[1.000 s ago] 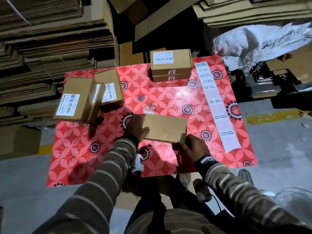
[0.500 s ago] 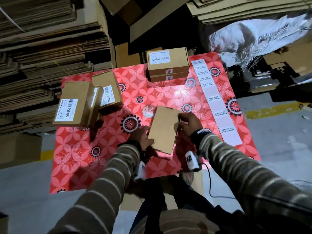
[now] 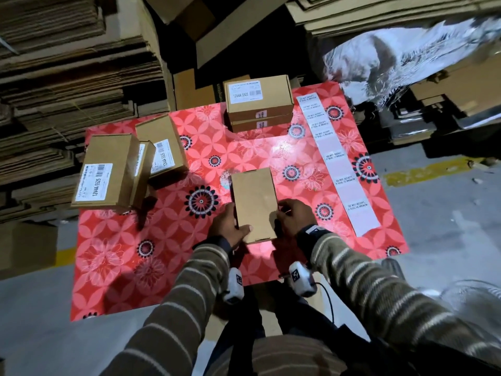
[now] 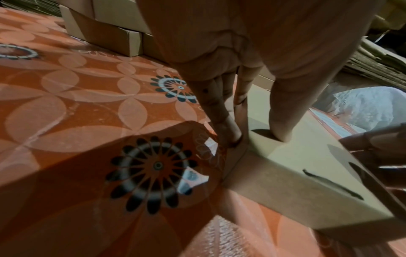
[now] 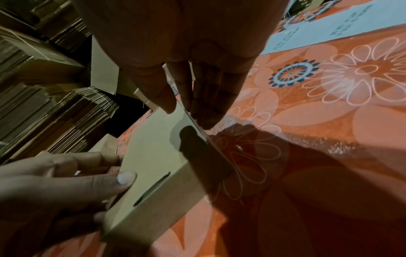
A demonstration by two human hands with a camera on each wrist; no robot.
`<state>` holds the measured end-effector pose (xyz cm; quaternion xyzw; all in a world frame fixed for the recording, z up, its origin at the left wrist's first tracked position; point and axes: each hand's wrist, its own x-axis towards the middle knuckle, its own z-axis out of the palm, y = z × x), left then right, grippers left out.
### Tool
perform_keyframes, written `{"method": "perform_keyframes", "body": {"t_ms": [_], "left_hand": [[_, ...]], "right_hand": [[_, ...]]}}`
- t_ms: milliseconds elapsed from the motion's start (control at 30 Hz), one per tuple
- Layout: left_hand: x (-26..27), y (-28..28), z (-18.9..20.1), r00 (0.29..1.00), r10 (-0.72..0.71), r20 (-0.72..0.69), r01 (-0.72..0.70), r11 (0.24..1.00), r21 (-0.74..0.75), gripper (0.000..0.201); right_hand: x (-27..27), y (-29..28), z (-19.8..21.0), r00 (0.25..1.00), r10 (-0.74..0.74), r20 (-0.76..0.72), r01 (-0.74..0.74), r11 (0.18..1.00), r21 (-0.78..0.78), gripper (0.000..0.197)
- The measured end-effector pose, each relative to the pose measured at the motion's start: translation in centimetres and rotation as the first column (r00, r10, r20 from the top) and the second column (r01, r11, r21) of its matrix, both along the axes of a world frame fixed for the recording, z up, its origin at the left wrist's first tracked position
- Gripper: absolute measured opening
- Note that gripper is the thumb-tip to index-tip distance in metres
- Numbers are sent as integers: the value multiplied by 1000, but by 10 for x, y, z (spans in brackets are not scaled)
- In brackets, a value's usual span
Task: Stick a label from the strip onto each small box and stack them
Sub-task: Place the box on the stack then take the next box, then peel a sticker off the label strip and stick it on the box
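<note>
A plain brown small box (image 3: 254, 204) lies lengthwise on the red flowered table (image 3: 122, 253), near its front edge. My left hand (image 3: 234, 226) grips the box's near left corner, thumb on top (image 4: 283, 111) and fingers (image 4: 226, 125) down its left side. My right hand (image 3: 284, 215) pinches the right edge, thumb (image 5: 158, 93) on top and fingers (image 5: 208, 104) along the side wall. The white label strip (image 3: 336, 158) stretches along the table's right side. Two boxes stacked (image 3: 259, 104) stand at the back, each with a seal label on its front.
Three more boxes (image 3: 108, 172) with barcode labels lean together at the left of the table. Piles of flattened cardboard (image 3: 67, 63) rise at the left and back. Crumpled silver wrap (image 3: 406, 55) lies at the back right. Grey floor lies beyond the right edge.
The box has been turned from crosswise to lengthwise. My right hand went from its near edge to its right side, and the left slid to the near left corner.
</note>
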<state>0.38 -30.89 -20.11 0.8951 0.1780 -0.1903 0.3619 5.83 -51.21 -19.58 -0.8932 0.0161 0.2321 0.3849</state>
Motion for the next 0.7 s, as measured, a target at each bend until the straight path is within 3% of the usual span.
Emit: {"method": "perform_keyframes", "body": {"t_ms": [167,300,433,600,700], "left_hand": [[6,-3,3,998,-18,58,18,1000,4,66],[7,-6,4,994,45,96,-44,999,-15,73],[6,-24,5,966,43,253,-39,999,-20,68],[21,-65,10,873,-263,410,205,962,181,43],[33,-101,13,820,-412,398,386,911,146,40]], "right_hand": [[5,1,3,998,11,64,-14,999,37,31],[8,-9,3,998,22,63,-25,999,43,38],[6,-38,3,993,-78,93,67,991,119,27],[2,-111,2,972,-171,162,163,985,61,19],[-1,-165,-4,932,-293,213,299,954,5,17]]}}
